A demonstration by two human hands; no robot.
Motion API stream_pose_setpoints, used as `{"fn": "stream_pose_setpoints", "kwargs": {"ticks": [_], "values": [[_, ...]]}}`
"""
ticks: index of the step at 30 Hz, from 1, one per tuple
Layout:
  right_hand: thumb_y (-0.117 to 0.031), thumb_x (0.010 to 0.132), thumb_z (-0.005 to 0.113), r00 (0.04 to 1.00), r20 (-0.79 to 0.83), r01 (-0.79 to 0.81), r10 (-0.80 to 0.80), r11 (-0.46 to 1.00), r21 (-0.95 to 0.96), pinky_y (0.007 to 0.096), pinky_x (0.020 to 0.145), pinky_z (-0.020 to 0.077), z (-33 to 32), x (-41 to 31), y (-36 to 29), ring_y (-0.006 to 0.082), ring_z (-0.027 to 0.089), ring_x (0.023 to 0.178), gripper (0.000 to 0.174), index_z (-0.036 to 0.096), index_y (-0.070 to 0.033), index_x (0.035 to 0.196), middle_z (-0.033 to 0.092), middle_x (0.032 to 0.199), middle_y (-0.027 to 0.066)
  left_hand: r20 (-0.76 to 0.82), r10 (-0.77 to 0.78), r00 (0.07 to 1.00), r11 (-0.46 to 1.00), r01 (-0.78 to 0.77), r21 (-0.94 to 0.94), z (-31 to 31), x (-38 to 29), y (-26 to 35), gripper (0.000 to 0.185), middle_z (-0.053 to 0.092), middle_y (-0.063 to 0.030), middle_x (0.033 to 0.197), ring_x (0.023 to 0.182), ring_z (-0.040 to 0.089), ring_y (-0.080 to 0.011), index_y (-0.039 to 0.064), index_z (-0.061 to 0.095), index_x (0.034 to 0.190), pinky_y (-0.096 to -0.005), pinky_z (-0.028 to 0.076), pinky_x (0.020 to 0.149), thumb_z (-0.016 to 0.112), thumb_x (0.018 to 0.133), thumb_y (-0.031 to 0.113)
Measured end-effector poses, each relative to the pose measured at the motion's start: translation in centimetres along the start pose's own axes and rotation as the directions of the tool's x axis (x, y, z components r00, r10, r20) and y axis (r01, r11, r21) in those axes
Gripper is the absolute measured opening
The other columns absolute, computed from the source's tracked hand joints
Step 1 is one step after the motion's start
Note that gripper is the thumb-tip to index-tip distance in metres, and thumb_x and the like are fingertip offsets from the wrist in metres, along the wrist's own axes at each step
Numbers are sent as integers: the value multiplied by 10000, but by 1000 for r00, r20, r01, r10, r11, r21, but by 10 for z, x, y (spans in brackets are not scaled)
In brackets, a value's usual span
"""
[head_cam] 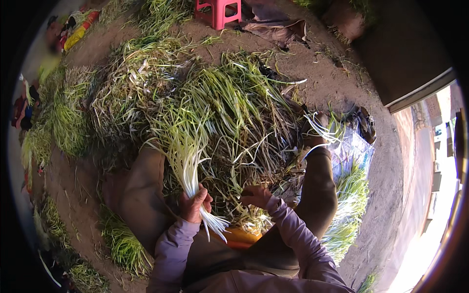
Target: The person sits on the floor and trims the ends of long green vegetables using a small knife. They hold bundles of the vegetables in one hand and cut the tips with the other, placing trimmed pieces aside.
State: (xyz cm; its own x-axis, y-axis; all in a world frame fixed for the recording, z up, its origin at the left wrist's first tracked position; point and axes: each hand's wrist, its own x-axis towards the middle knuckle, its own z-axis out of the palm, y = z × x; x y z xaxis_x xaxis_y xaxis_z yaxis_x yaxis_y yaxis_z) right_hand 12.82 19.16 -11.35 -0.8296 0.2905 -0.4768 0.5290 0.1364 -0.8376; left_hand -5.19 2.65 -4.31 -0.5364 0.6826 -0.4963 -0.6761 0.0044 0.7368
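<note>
My left hand (193,205) is closed around a bunch of long greens (188,161), scallion-like, with pale green leaves fanning away from me. The white stalk ends stick out below the fist, towards my lap. To the right, my right hand (256,196) hovers with curled fingers over the near side of a heap. Whether anything thin is pinched in it cannot be made out. That heap of untrimmed greens (234,99) lies before me between my legs, its brownish stems pointing to the right and towards me. Pale stripped leaves (253,221) lie close below my right hand.
Cleaned greens (346,212) lie on a plastic sheet (351,150) outside my right leg. Discarded leaves (135,88) are piled ahead on the left. A pink plastic stool (218,14) stands at the far side. More bundles (67,117) and partly visible people are at the left edge.
</note>
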Motion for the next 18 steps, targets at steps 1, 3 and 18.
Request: {"fn": "stream_pose_setpoints", "kwargs": {"ticks": [1,3,18], "values": [[-313,746,642,997,-1,71,-71,995,64,321,623,469,-1,-18,-24,205,595,695,315,604,-34,888,614,793,114,-6,17,1000,1000,-17,-4,-3,-2,1,266,555,-97,615,399,489,-141,50,494,896,-253,410,349,684,763,179],[-223,782,632,990,-40,144,-139,965,218,286,606,447,-3,-54,-63,151,564,669,245,587,-11,897,596,746,52,-14,16,1000,1000,-16,-14,-5,-4,3,257,557,-95,624,394,486,-139,50,492,896,-250,406,344,683,761,157],[-147,779,658,967,-231,200,-104,873,444,233,598,421,41,-70,-73,70,505,659,255,597,-15,988,570,727,9,55,62,997,998,-63,19,17,-31,3,280,594,-126,723,443,529,-140,48,478,942,-250,427,358,669,737,43]]}}
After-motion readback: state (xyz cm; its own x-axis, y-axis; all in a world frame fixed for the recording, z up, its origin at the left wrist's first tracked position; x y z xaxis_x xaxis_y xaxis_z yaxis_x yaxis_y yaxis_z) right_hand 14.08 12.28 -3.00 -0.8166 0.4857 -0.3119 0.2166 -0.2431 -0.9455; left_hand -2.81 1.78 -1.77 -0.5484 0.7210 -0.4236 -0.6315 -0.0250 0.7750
